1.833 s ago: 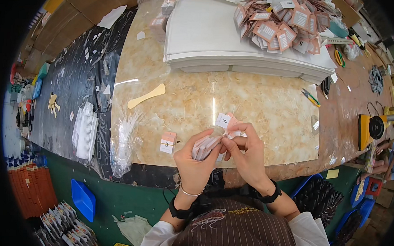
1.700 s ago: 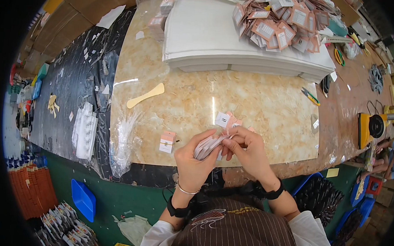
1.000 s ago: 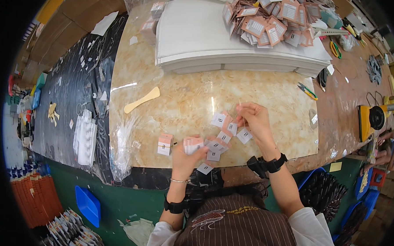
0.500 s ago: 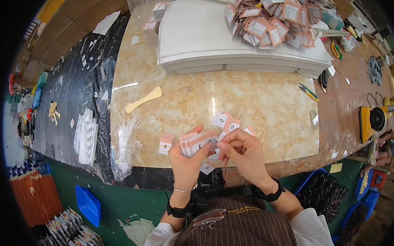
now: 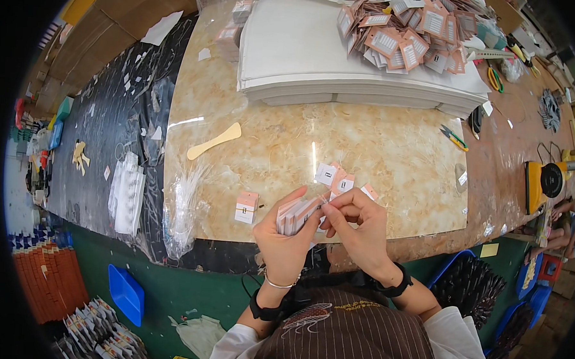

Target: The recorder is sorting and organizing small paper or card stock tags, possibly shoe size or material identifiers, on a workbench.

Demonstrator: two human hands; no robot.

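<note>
A small bundle of tags (image 5: 292,218), pink and white, is being held over the near edge of the marbled board (image 5: 366,144), roughly mid-edge. It's being cupped by the left hand (image 5: 283,240), thumb and fingers clamped round it, while its right corner is being pinched by the right hand (image 5: 359,229), thumb and fingertip together. Which bit is being gripped there can't be told, fingers are in the way

Elbow room is being left mostly toward the board's far half, where the back edge is being covered by a thick stack of white paper (image 5: 293,48). Loose tags (image 5: 327,175) are being kept just beyond the hands, a banded tag stack (image 5: 246,211) left of them on the board. The board's left part is being taken up by a cream paddle (image 5: 215,141) and a clear bag of strings (image 5: 184,213), its right edge by snips (image 5: 455,138)

The board is being flanked by a black-covered table (image 5: 96,158) on the left, brown tabletop (image 5: 503,160) on the right, with green floor (image 5: 167,283) being shown below
</note>
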